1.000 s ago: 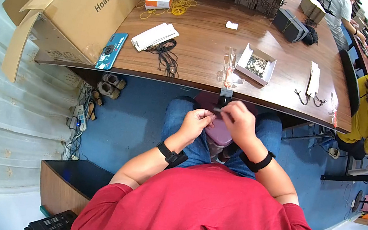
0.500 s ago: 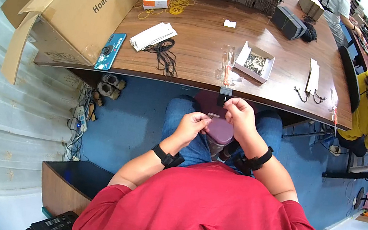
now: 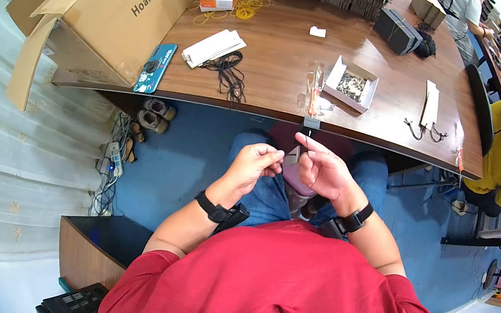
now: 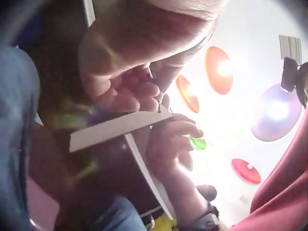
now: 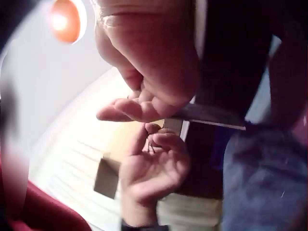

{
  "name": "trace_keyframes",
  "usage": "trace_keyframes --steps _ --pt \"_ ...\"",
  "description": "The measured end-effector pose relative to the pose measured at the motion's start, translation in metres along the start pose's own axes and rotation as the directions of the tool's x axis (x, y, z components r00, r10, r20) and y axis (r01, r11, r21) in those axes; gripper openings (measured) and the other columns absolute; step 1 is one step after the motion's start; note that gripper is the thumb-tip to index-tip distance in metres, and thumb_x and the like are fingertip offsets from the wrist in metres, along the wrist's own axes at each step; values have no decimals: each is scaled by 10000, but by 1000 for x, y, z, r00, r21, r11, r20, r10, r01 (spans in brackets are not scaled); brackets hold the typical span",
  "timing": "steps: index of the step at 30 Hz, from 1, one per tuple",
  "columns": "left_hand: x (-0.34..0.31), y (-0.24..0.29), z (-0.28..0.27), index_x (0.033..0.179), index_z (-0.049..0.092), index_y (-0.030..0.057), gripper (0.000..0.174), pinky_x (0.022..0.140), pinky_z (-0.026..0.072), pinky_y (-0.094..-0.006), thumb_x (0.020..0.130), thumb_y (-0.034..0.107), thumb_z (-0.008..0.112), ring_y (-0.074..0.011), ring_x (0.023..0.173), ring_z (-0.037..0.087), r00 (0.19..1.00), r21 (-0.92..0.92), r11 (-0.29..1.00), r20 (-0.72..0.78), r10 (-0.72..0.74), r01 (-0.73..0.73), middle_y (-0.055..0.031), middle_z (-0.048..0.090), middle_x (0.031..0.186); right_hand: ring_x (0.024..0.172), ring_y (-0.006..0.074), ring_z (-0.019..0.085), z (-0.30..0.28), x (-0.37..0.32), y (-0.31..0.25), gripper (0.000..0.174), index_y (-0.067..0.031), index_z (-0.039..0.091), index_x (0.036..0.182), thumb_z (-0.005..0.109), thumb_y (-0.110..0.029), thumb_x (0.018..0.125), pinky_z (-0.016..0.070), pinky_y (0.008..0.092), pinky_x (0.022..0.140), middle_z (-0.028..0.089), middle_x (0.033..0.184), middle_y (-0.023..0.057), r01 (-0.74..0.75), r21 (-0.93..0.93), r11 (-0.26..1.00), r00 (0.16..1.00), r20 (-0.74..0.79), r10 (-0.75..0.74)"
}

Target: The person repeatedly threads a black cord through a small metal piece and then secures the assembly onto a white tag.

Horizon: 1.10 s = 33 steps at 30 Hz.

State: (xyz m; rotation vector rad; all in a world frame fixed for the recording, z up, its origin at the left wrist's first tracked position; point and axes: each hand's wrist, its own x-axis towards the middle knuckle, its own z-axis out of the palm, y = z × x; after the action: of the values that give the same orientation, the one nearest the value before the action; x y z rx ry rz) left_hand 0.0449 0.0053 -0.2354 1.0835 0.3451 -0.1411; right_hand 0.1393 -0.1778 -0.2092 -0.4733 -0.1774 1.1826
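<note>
Two hands close together over the lap, just below the table (image 3: 273, 55) edge. At 9 o'clock the left hand (image 3: 255, 162), fingers curled, pinching one end of a white strip (image 4: 118, 129). At 3 o'clock the right hand (image 3: 322, 169), forefinger straight toward 11 o'clock, touching the strip; impossible to tell whether gripping it. Strip mostly hidden by fingers from the head camera. On the table at 12 o'clock, a white box (image 3: 351, 86) of small parts; at 11 o'clock, black cords (image 3: 227, 73).
</note>
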Motion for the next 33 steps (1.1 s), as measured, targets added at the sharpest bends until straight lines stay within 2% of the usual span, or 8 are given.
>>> trace_keyframes --steps 4,7,16,21,23,28,31,33 --pt "9 0 9 938 611 66 140 755 471 -293 922 178 528 -153 853 607 997 -148 989 70 -9 20 -54 636 870 574 100 597 22 -3 1 388 -83 489 1304 442 -55 920 500 243 506 606 705 51 -46 -866 499 985 -121 -121" --pt "14 2 11 972 605 88 162 806 453 -330 935 198 491 -167 882 599 981 -317 930 121 -154 185 -46 639 913 595 199 653 18 0 11 342 -72 574 1175 587 -135 838 511 315 510 658 721 76 66 -840 -539 852 329 -408" --pt "6 9 18 1051 608 83 231 882 432 -357 919 171 440 -194 934 589 950 -332 907 256 -176 258 -59 633 964 610 253 643 9 3 19 183 -73 625 934 632 -187 791 493 344 499 641 698 111 1 -775 -632 767 406 -497" --pt "-1 11 17 1143 579 18 312 833 453 -299 834 38 535 -195 962 566 878 602 657 179 444 -455 -66 584 1083 497 88 536 40 -9 -10 118 10 609 876 536 -78 903 426 229 457 593 613 40 -77 -938 338 897 -213 -387" --pt "-4 20 29 1254 499 23 495 910 411 -307 772 34 614 -194 1091 491 773 656 453 342 535 -604 -108 484 1226 476 73 485 46 -15 -21 144 21 601 880 521 -92 921 394 200 440 581 624 35 -51 -843 536 939 -223 -263" --pt "14 -4 29 1166 547 16 326 854 437 -279 842 36 575 -134 963 534 862 272 874 435 262 -403 -40 562 1062 493 65 493 49 -27 -36 144 18 598 865 544 -106 914 387 192 451 583 630 32 -57 -583 810 983 -175 -57" --pt "13 -8 29 1052 579 10 164 787 455 -239 909 80 541 -77 875 556 888 188 952 438 138 -241 11 601 930 516 97 542 51 -31 -37 125 -14 617 811 589 -116 878 425 223 480 590 617 44 -83 -929 360 914 -214 -344" --pt "13 -9 27 1047 578 2 169 840 454 -271 920 105 538 -111 922 578 902 147 967 412 129 -206 -31 624 964 636 257 619 48 -34 -43 33 -75 632 745 653 -81 770 491 338 558 606 738 77 -66 -793 -606 706 392 -589"
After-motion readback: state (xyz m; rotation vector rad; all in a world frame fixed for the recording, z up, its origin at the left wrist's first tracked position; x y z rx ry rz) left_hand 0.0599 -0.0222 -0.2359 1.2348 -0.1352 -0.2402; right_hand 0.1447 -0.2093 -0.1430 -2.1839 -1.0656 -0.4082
